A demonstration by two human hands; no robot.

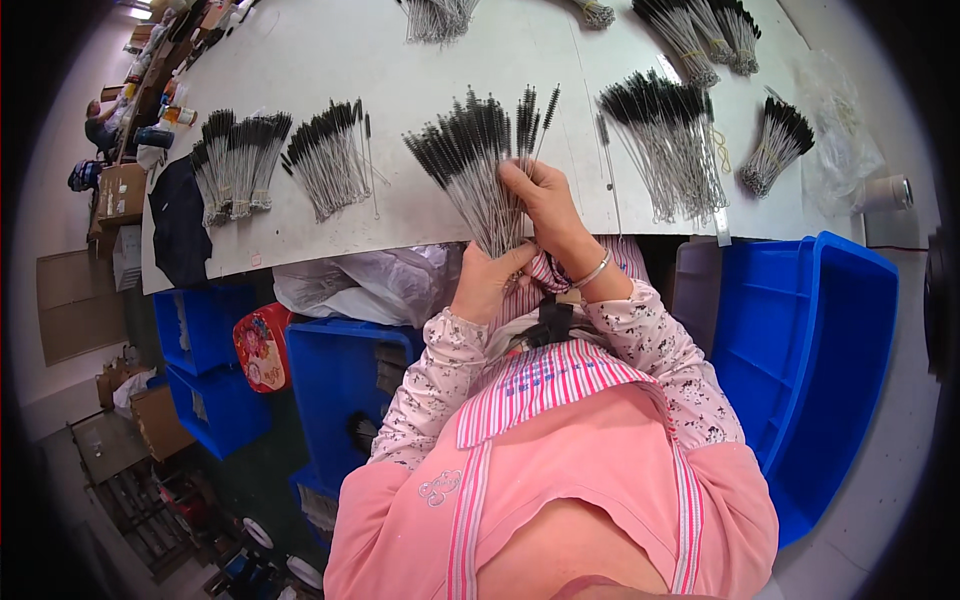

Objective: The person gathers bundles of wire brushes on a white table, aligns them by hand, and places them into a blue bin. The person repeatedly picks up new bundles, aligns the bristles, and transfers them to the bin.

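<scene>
A fanned bunch of black-bristled wire brushes [465,165] stands upright at the table's front edge, bristles up. My left hand [487,282] is closed around the lower ends of their wire stems. Higher up, my right hand [548,200] pinches the stems of a few brushes at the bunch's right side, just under the bristles. To the right, a single brush [608,160] lies alone near a larger loose pile of brushes [665,140]. Another loose pile of brushes [330,160] lies to the left of the bunch.
Tied brush bundles [238,165] lie at the left, with another bundle [775,148] at the right on the white table [520,60]. Clear plastic bags [840,130] sit at its right end. A blue bin [800,360] stands right of me, another blue bin [330,390] left.
</scene>
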